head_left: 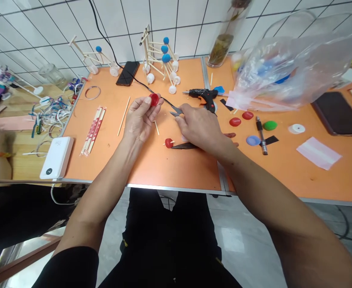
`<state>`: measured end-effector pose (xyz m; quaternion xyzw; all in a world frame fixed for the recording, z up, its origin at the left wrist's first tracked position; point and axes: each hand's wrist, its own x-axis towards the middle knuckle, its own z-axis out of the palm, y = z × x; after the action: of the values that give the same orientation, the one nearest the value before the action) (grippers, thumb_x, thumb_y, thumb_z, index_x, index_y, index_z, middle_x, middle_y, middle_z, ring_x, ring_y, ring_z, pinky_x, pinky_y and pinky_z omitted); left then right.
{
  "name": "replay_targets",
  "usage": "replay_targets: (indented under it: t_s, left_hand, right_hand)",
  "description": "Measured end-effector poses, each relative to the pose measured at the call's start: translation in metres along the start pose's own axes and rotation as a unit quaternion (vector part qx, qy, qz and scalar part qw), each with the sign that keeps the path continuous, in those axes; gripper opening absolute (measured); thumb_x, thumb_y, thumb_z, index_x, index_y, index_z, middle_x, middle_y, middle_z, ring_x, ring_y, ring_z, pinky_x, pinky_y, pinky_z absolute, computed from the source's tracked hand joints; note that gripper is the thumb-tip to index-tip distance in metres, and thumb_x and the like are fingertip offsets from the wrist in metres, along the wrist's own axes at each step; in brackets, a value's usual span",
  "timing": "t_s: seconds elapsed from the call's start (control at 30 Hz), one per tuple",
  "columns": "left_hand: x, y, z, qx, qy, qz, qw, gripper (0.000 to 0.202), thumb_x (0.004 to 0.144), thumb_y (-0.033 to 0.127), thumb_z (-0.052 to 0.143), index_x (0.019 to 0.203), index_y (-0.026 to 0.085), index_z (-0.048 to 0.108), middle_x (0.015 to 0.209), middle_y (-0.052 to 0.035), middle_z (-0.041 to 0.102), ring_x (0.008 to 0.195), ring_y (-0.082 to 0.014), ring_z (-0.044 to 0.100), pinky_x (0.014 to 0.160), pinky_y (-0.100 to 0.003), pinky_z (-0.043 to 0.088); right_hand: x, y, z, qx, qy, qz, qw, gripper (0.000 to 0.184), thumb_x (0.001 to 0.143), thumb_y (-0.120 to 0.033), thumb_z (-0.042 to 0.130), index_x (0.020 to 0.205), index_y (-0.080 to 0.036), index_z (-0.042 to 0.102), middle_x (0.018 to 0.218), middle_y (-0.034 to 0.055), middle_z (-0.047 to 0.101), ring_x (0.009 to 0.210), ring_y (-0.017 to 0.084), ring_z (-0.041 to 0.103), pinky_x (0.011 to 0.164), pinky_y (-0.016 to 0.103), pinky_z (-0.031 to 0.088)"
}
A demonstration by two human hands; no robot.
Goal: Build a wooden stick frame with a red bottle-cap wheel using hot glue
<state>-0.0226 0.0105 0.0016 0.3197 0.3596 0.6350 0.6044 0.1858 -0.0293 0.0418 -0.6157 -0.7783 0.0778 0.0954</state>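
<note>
Between the thumb and fingers of my left hand [141,116] is a red bottle cap [153,99], its hollow side partly in view. My right hand [198,124] is closed around small scissors [176,111]; two grey tips stick out toward the cap, slightly apart, and the handles are hidden in the palm. Beneath that hand lies a dark-bladed tool [183,146], its middle covered, with brownish handles emerging on the right. Beside its tip, a red cap with a stick through it [169,143] rests on the orange table [151,168].
A hot glue gun [204,96] lies beyond my right hand. Stick-and-cap models [160,60] stand near the tiled wall. Left are packaged chopsticks [93,130] and a white power bank [56,157]. Loose caps [235,121], a pen [261,136] and a plastic bag [284,72] occupy the right.
</note>
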Motion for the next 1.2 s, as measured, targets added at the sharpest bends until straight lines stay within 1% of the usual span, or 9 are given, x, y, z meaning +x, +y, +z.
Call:
replay_targets:
  t_s: [0.1,0.2,0.27,0.47,0.57,0.67,0.87,1.13,1.2]
  left_hand:
    - [0.002,0.007,0.000,-0.029,0.006,-0.026,0.999,0.011,0.110,0.032,0.082,0.110,0.022,0.076,0.130,-0.0088,0.091,0.148,-0.0301,0.078,0.126,-0.043,0.066]
    - [0.004,0.006,0.000,-0.041,0.005,-0.042,0.998,0.014,0.113,0.032,0.077,0.122,0.021,0.078,0.136,-0.0113,0.089,0.155,-0.0327,0.073,0.131,-0.048,0.063]
    - [0.005,0.005,0.000,-0.045,0.005,-0.051,0.998,0.014,0.114,0.029,0.074,0.124,0.020,0.079,0.137,-0.0125,0.089,0.157,-0.0330,0.072,0.133,-0.048,0.061]
    - [0.006,0.006,-0.001,-0.057,0.005,-0.060,0.997,0.013,0.116,0.025,0.069,0.121,0.018,0.079,0.136,-0.0121,0.088,0.159,-0.0323,0.070,0.133,-0.047,0.061]
    - [0.008,0.005,-0.004,-0.063,0.012,-0.058,0.996,0.014,0.117,0.026,0.069,0.124,0.019,0.078,0.139,-0.0113,0.087,0.161,-0.0334,0.068,0.134,-0.050,0.060]
    - [0.010,0.003,-0.007,-0.065,0.019,-0.056,0.996,0.015,0.117,0.027,0.069,0.127,0.019,0.077,0.141,-0.0116,0.087,0.161,-0.0337,0.068,0.134,-0.051,0.059]
    - [0.006,0.004,-0.002,-0.056,0.038,-0.055,0.996,0.024,0.120,0.033,0.065,0.139,0.023,0.074,0.147,-0.0107,0.085,0.160,-0.0337,0.069,0.132,-0.055,0.060]
    - [-0.003,0.011,0.009,-0.064,0.051,-0.078,0.994,0.021,0.119,0.027,0.065,0.135,0.020,0.076,0.146,-0.0114,0.086,0.157,-0.0300,0.072,0.132,-0.046,0.061]
    - [-0.004,0.012,0.010,-0.065,0.048,-0.080,0.994,0.020,0.118,0.026,0.065,0.134,0.021,0.077,0.146,-0.0109,0.086,0.156,-0.0298,0.072,0.132,-0.045,0.061]
  right_hand:
    - [0.003,0.005,0.004,-0.017,-0.022,0.006,1.000,0.034,0.115,-0.031,0.051,0.135,-0.017,0.075,0.125,0.0229,0.086,0.112,0.041,0.079,0.080,0.040,0.045]
    - [0.003,0.002,0.009,-0.046,-0.047,-0.001,0.998,0.032,0.115,-0.029,0.053,0.132,-0.017,0.077,0.125,0.0218,0.087,0.110,0.039,0.080,0.078,0.039,0.042]
    - [0.001,-0.001,0.011,-0.061,-0.053,-0.007,0.997,0.032,0.115,-0.028,0.053,0.131,-0.017,0.079,0.123,0.0213,0.087,0.108,0.039,0.080,0.076,0.039,0.039]
    - [-0.009,-0.003,-0.001,-0.065,-0.003,-0.071,0.995,0.033,0.117,-0.026,0.052,0.124,-0.015,0.082,0.129,0.0203,0.083,0.116,0.037,0.074,0.076,0.041,0.038]
    - [-0.015,0.003,-0.012,-0.020,-0.055,-0.141,0.988,0.033,0.117,-0.027,0.050,0.115,-0.019,0.082,0.124,0.0146,0.082,0.110,0.031,0.073,0.074,0.039,0.036]
    - [-0.019,0.006,-0.019,-0.013,-0.100,-0.191,0.976,0.033,0.117,-0.026,0.050,0.109,-0.020,0.081,0.119,0.0124,0.080,0.105,0.028,0.071,0.071,0.038,0.031]
    - [-0.021,0.000,-0.018,-0.036,-0.138,-0.190,0.971,0.033,0.118,-0.034,0.055,0.104,-0.018,0.080,0.114,0.0118,0.081,0.098,0.027,0.071,0.068,0.038,0.026]
    - [-0.021,0.001,-0.008,-0.029,-0.138,-0.218,0.966,0.034,0.116,-0.026,0.054,0.097,-0.020,0.081,0.106,0.0123,0.082,0.088,0.025,0.069,0.069,0.038,0.027]
    - [-0.020,0.001,-0.007,-0.019,-0.113,-0.216,0.970,0.034,0.116,-0.025,0.052,0.099,-0.019,0.081,0.108,0.0126,0.082,0.089,0.025,0.069,0.070,0.038,0.028]
